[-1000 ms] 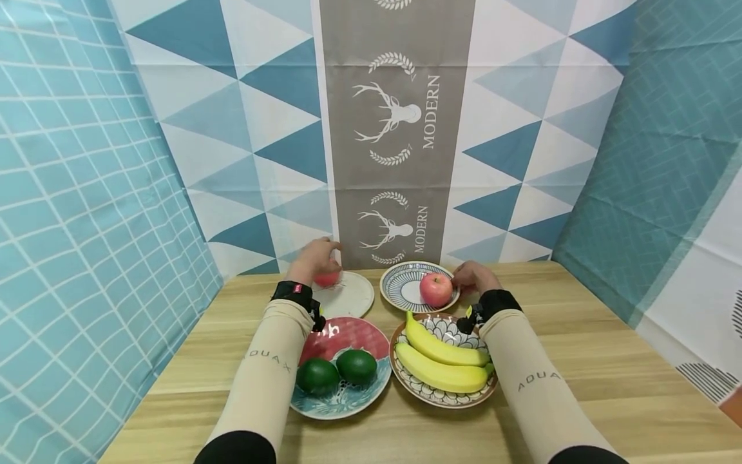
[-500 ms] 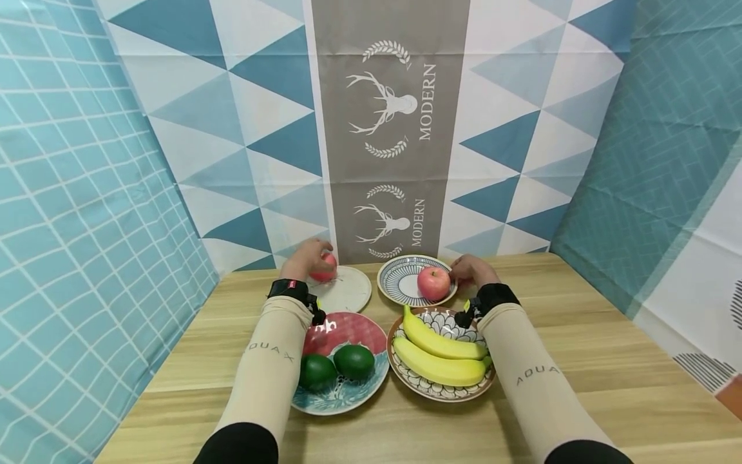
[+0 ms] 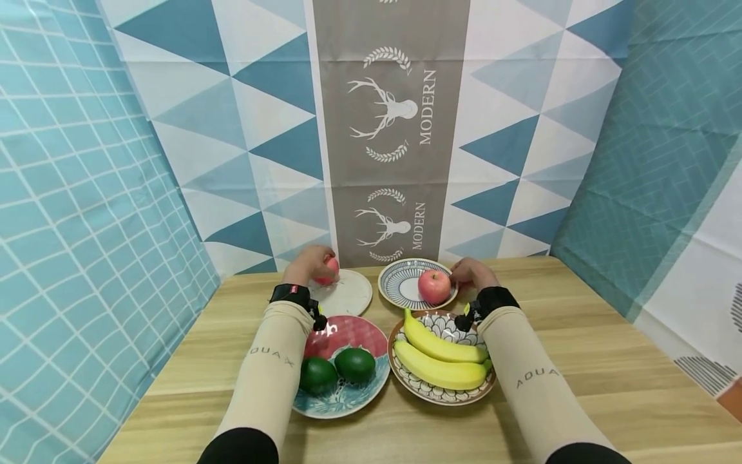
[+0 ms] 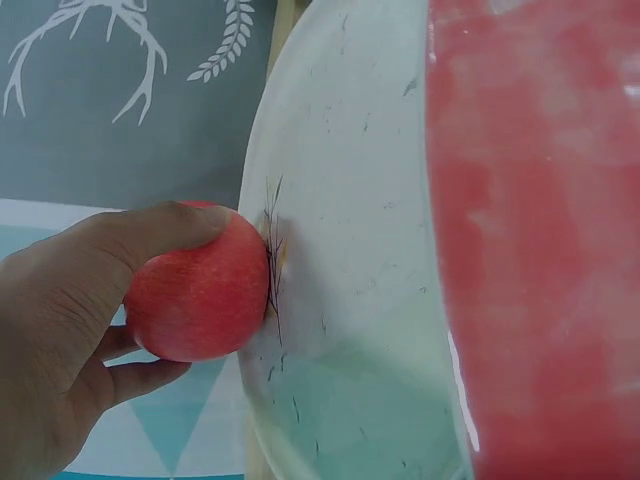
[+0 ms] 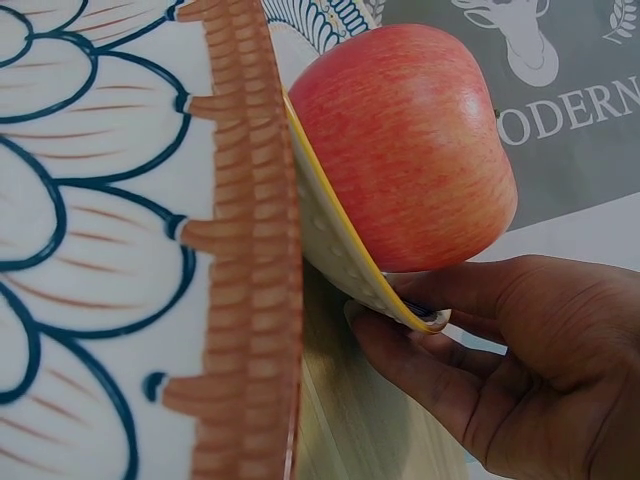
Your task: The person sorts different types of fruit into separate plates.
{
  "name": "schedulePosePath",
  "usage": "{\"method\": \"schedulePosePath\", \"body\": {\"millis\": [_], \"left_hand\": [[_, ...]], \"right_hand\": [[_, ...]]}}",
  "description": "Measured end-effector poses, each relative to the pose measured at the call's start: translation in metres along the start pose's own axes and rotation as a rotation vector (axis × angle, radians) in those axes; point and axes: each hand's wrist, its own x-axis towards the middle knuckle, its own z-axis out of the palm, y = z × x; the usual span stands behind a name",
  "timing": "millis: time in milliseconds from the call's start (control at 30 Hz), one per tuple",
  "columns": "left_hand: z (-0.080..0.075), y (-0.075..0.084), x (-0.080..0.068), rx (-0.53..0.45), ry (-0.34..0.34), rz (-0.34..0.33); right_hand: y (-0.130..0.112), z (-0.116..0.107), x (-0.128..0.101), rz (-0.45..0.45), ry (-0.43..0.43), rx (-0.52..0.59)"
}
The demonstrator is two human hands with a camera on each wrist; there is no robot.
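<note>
Red small apple (image 4: 200, 283) pinched in left hand (image 4: 55, 330) at far-left edge of white plate (image 4: 350, 250), barely off it; right hand (image 5: 510, 355) grips rim of striped plate (image 3: 400, 283) holding bigger apple (image 3: 434, 287), fingers underneath for support, far side of counter (image 3: 580, 361)

four plates (image 3: 348, 299), two apples (image 3: 434, 287), two bananas (image 3: 440, 370), two green fruits (image 3: 356, 364).

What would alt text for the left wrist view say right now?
The left hand grips a small red apple with thumb on top and fingers beneath, at the edge of a white plate. A red-patterned plate fills the right side, and a grey deer-print cloth hangs behind.
</note>
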Motion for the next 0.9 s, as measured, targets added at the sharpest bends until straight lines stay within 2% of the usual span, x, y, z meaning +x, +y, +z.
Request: {"method": "schedulePosePath", "body": {"millis": [300,667,767,900], "left_hand": [[0.002,0.015,0.006,0.059,-0.029,0.031],[-0.013,0.038,0.013,0.118,0.039,0.182],[-0.017,0.048,0.015,0.128,0.048,0.229],[-0.019,0.066,0.017,0.139,0.040,0.255]], "right_hand": [[0.001,0.005,-0.004,0.009,0.020,-0.006],[0.000,0.003,-0.007,0.018,0.013,0.043],[-0.001,0.002,-0.009,0.015,0.021,0.056],[0.000,0.002,-0.010,0.010,0.011,0.071]]}}
